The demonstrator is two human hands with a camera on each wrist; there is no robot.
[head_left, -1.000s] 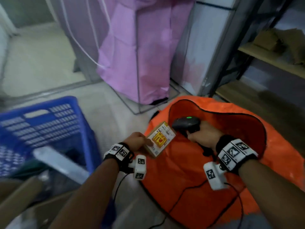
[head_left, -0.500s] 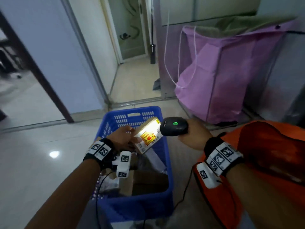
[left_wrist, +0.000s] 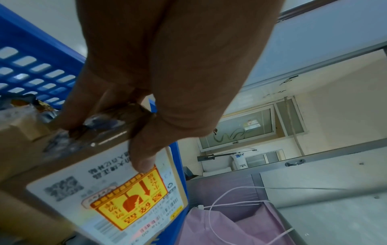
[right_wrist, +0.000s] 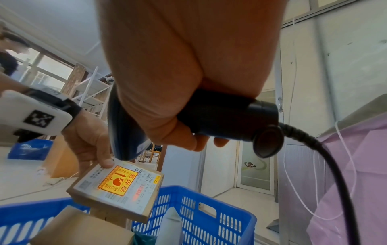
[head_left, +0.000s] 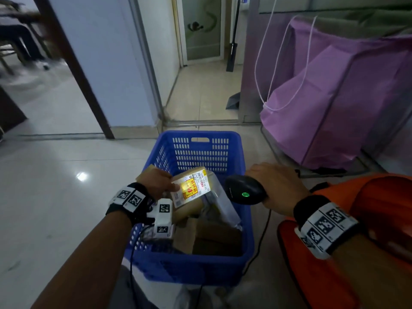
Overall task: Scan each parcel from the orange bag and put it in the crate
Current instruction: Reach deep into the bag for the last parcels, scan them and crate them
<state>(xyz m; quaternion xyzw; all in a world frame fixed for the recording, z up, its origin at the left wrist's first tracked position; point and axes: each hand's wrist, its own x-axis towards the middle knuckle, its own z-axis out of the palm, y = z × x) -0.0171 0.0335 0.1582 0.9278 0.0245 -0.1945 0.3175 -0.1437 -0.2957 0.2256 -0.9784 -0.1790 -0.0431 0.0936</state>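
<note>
Parcel [head_left: 191, 188], a small stiff carton with a yellow fragile sticker, hangs above the blue crate [head_left: 249, 239], pinched at one edge by the left hand [head_left: 156, 182]. It looks light; lower it gently. Right hand [head_left: 276, 188] grips the scanner [head_left: 244, 190] beside it.
</note>
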